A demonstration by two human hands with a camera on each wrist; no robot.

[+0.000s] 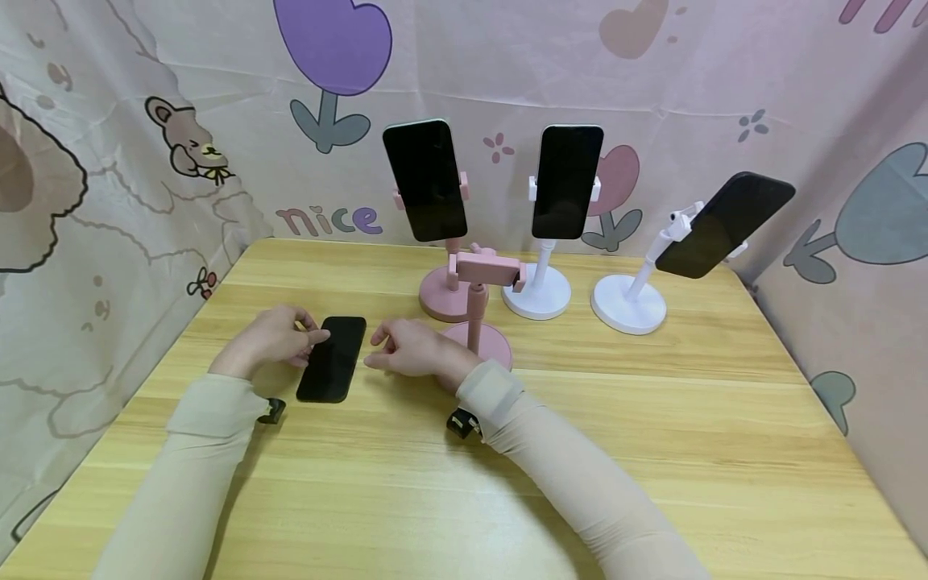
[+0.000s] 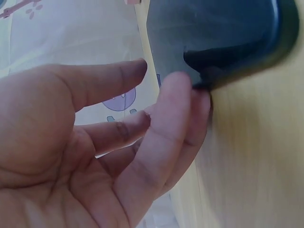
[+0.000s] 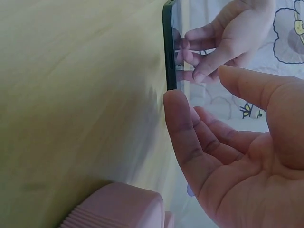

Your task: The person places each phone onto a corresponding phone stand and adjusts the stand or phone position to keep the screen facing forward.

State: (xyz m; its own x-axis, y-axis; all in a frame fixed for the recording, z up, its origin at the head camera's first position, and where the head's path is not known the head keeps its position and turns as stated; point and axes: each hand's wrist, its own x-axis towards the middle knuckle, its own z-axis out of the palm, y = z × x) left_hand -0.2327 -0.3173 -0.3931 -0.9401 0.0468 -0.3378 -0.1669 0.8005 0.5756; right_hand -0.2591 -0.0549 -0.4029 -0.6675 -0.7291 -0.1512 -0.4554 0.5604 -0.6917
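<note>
A black phone [image 1: 333, 362] lies flat, screen up, on the wooden table between the two hands. My left hand [image 1: 271, 340] is at its left side, fingertips right at the edge and thumb over the screen in the head view. In the left wrist view the fingers [image 2: 164, 118] are loosely bent beside the phone's corner, not wrapped round it. My right hand [image 1: 415, 349] hovers off the phone's right side, fingers spread and holding nothing. Just behind the right wrist stands a pink phone stand [image 1: 484, 270] with no phone in its clamp; the forearm partly hides its round base.
Behind it, a second pink stand [image 1: 442, 294] holds a phone [image 1: 428, 181]. Two white stands, one in the middle [image 1: 540, 294] and one at the right [image 1: 627, 306], hold phones too, the right one tilted. A patterned curtain [image 1: 464, 72] hangs behind the table [image 1: 652, 451].
</note>
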